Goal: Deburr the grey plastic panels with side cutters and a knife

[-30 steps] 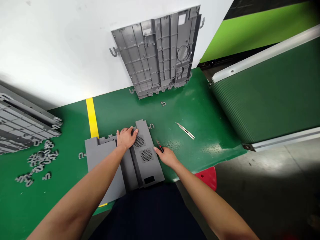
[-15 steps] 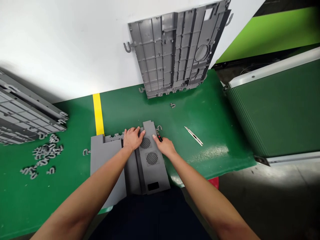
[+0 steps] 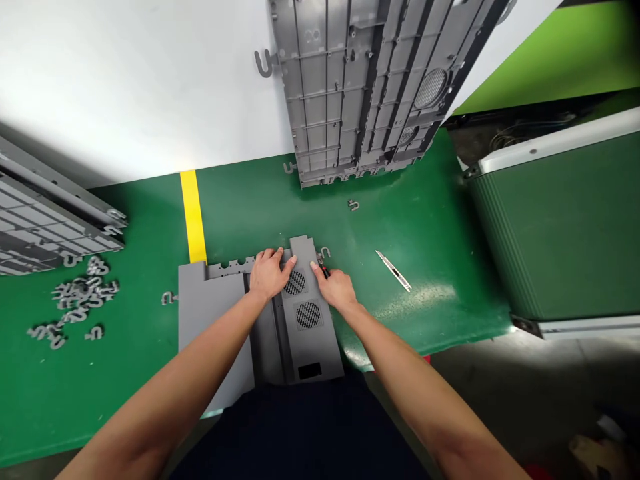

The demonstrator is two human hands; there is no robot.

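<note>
Tool [image 3: 326,273] moved to hook [image 3: 327,252], hook just beyond right grip [image 3: 337,288]

This is a factory workshop — a green-topped workbench [image 3: 240,207] marked with a yellow stripe [image 3: 193,217] stands beside a metal-railed conveyor [image 3: 570,227]. A moulded grey panel [image 3: 270,347], a heap of hook-shaped pieces [image 3: 83,292] and a craft knife [image 3: 394,271] lie on the bench — all above a hard grey floor [image 3: 480,383].

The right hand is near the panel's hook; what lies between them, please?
In the head view, a small tool, held by the right hand, its tip near the hook.
</note>
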